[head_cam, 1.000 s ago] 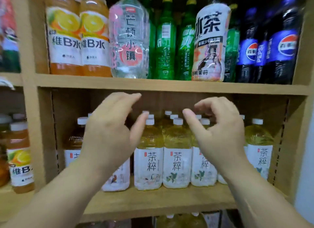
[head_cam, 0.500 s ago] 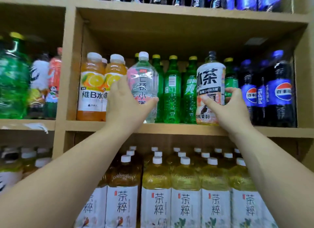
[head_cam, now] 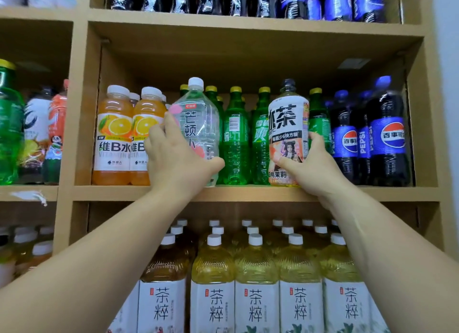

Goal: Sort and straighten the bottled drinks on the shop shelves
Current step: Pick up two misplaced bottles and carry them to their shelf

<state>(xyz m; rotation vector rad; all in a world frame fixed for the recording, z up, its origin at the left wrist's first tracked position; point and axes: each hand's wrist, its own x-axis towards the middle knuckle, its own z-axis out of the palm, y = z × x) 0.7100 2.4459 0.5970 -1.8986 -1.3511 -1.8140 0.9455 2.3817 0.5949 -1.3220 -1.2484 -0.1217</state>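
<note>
On the middle shelf [head_cam: 248, 193] stands a clear water bottle [head_cam: 198, 124] with a white cap and a pink label, in front of the green bottles. My left hand [head_cam: 177, 158] grips its lower body, fingers curled round its left side and thumb across the front. Further right is a white-labelled iced tea bottle [head_cam: 288, 131] with a dark cap. My right hand [head_cam: 314, 166] holds its lower part, thumb on the front and fingers round its right side. Both bottles stand upright on the shelf board.
Orange vitamin drink bottles [head_cam: 114, 139] stand left of the water bottle, green soda bottles [head_cam: 236, 139] between the two held bottles, dark cola bottles [head_cam: 387, 139] at the right. Yellow tea bottles [head_cam: 255, 283] fill the shelf below. More cola bottles [head_cam: 335, 2] stand above.
Both hands rose from in front of the lower tea shelf to the middle shelf. The left hand took hold of the water bottle, the right hand the iced tea bottle. The view tilted upward.
</note>
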